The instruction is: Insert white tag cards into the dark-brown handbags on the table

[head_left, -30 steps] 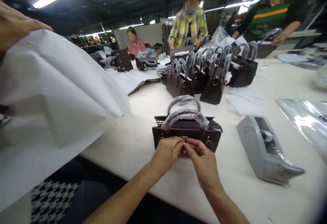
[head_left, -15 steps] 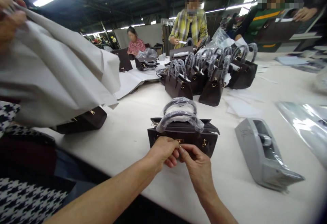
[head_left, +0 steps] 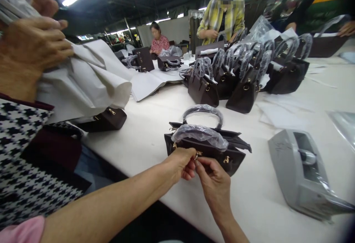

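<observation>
The dark brown handbag [head_left: 209, 152] stands upright on the white counter [head_left: 149, 147], close to the near edge, with its front turned to the person. Its front handle [head_left: 199, 135] and rear handle [head_left: 203, 109] are already wrapped in clear plastic. The top of the bag looks not closed: at the right end the layers stand apart. The small gold-coloured fitting [head_left: 196, 155] at the middle of the front is in hand, and I judge that the work on it is not yet finished. The right-side gold clasp [head_left: 226, 159] is free of both hands.

The grip of the left hand [head_left: 181, 161] is closed in a pinch on this fitting, with the other fingers curled below. The right hand [head_left: 215, 176] meets it from the other side; thumb and forefinger are almost together and seem to pinch the lower part of the fitting. Its exact shape is too small to tell.

Toward the far edge stands a group of similar handbags [head_left: 202, 89]. To the right lies a grey tape dispenser [head_left: 285, 161]. At the left, a co-worker's hand [head_left: 41, 43] holds up a pale sheet [head_left: 80, 84].
</observation>
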{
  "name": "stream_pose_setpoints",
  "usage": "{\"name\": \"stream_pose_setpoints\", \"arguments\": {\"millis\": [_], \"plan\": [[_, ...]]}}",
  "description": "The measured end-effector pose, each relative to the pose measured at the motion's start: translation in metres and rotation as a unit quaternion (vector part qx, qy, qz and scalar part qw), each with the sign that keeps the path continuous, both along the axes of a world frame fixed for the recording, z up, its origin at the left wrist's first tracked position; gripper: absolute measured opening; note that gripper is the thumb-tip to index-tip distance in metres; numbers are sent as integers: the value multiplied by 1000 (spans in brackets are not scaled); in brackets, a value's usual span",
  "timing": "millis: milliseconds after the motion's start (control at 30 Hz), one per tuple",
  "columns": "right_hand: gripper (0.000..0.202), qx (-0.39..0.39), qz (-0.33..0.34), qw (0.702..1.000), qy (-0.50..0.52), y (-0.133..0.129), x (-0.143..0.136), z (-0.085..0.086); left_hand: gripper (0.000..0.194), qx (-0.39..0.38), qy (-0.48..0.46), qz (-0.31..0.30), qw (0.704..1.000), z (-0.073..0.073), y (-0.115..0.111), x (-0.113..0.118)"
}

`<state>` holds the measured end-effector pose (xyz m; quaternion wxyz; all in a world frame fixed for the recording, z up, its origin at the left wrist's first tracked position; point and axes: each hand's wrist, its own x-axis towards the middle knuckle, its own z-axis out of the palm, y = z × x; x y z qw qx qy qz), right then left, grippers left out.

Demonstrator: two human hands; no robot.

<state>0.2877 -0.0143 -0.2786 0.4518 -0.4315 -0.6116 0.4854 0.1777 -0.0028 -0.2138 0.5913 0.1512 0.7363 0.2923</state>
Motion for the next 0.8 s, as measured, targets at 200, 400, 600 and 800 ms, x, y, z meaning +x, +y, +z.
{"name": "stream_pose_setpoints", "arguments": {"millis": [200,400,600,800], "plan": [[13,31,2,999,-8,0,2,0,28,12,1,3,1000,-1,-1,3],[13,25,-2,1000,2,4,1,2,27,39,-72,16,996,-3,-4,-2],[16,16,-10,1000,4,9,2,0,16,139,-145,59,978,-13,-12,-4],[17,-19,1,1000,23,14,1,3,11,246,-212,145,935,-37,-23,10]]}}
